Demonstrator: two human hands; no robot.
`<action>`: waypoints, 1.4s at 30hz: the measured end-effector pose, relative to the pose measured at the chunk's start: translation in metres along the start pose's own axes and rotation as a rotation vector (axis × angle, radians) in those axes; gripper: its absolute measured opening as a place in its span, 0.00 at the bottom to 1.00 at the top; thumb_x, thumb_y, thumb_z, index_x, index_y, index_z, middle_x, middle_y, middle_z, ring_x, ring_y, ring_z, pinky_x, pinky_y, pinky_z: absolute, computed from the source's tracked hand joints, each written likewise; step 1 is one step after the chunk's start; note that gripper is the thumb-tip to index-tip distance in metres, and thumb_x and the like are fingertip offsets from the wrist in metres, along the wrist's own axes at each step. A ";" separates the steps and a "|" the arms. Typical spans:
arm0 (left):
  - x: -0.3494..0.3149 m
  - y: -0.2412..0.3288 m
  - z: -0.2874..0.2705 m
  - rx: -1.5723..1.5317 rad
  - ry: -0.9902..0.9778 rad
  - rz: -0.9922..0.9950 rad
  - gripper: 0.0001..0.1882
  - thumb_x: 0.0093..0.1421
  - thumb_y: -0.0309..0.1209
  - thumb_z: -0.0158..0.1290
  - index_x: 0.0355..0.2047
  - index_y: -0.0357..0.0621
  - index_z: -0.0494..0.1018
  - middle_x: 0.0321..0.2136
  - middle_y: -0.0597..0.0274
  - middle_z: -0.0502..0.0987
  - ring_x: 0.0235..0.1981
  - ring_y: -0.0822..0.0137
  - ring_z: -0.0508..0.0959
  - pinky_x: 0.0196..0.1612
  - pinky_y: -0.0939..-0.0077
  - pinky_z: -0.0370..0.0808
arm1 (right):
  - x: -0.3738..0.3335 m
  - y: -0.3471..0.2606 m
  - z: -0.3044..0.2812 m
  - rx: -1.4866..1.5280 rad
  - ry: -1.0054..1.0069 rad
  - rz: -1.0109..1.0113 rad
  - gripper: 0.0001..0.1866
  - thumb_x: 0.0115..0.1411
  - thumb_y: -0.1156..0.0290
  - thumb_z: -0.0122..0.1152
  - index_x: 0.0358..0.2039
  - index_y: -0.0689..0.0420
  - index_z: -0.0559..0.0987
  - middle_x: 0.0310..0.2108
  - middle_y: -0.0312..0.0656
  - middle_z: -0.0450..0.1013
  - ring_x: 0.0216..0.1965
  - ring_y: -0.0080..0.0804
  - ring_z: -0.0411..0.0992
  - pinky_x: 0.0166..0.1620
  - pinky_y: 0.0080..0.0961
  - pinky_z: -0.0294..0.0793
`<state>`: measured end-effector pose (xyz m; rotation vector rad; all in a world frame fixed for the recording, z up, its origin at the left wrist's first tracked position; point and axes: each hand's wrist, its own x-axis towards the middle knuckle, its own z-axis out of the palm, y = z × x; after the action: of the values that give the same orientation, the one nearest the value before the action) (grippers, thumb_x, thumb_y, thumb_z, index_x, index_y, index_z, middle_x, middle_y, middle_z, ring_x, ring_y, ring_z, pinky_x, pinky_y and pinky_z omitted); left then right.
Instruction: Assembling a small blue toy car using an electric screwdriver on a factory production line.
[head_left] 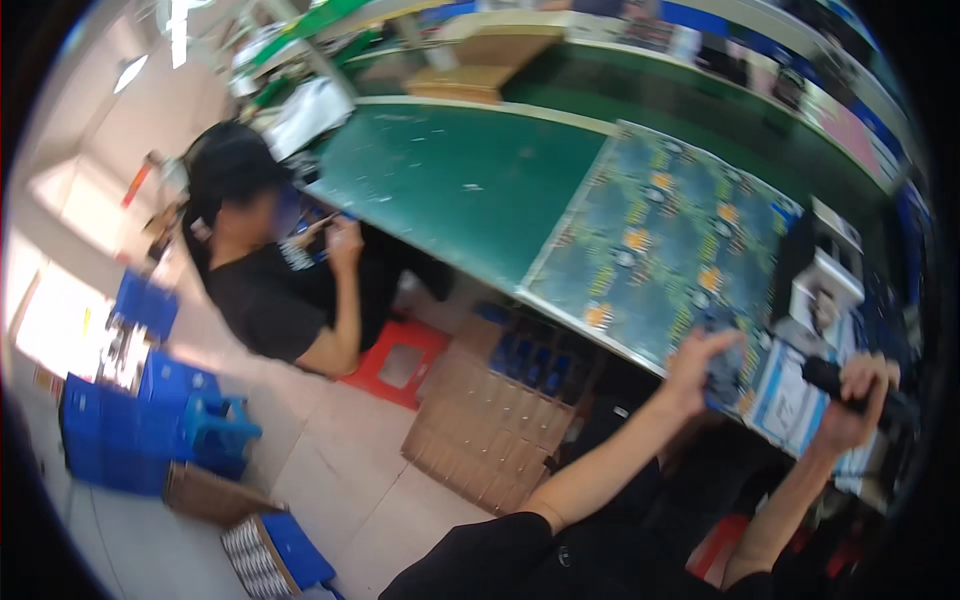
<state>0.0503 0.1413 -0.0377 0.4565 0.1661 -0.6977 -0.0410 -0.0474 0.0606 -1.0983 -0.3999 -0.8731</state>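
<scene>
Several blue bins (110,435) stand on the floor at far left, with a light-blue stool (225,420) just beside them. Next toward the right, a co-worker in a black shirt (265,315) sits at the bench edge, one hand (345,242) raised before the body. Beside this person is a red stool (430,345). The green benchtop (450,195) extends behind; below its front edge lies a brown cardboard tray (475,440), blue pieces (530,362) set in its upper part. Farther right, a mat with a floral pattern (640,235) covers the bench. At its near right part, my left hand (692,370) meets a dark grey-blue object (724,370), index finger extended; blur prevents me from telling whether the fingers close around it. Just to the right are a pale boxy unit (815,290) and, nearer to me, a blue-and-white packet (788,402). At far right, my right hand (855,415) is curled around a black cylindrical object (820,375), its free end directed leftward above the packet.
</scene>
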 end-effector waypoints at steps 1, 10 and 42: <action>0.007 0.004 -0.024 -0.102 -0.257 -0.116 0.11 0.57 0.28 0.56 0.39 0.37 0.73 0.31 0.59 0.78 0.32 0.64 0.79 0.39 0.67 0.78 | 0.002 -0.004 -0.010 0.050 0.052 0.038 0.07 0.65 0.68 0.52 0.32 0.55 0.66 0.22 0.32 0.57 0.22 0.19 0.55 0.24 0.19 0.55; -0.001 0.025 -0.016 0.236 -0.087 0.070 0.28 0.52 0.16 0.53 0.56 0.40 0.64 0.47 0.48 0.75 0.40 0.57 0.80 0.38 0.60 0.82 | 0.055 0.009 0.016 -0.372 0.213 -0.096 0.05 0.58 0.79 0.62 0.31 0.60 0.72 0.17 0.37 0.70 0.17 0.23 0.69 0.30 0.24 0.74; 0.003 0.007 -0.012 0.365 -0.051 0.122 0.28 0.51 0.15 0.55 0.53 0.41 0.66 0.41 0.53 0.76 0.37 0.60 0.80 0.37 0.62 0.81 | -0.016 0.002 0.054 0.069 0.197 0.238 0.08 0.59 0.76 0.62 0.33 0.61 0.70 0.16 0.37 0.67 0.15 0.24 0.67 0.26 0.26 0.72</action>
<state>0.0571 0.1500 -0.0467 0.7899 -0.0393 -0.6203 -0.0424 0.0084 0.0716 -0.9632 -0.1308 -0.7420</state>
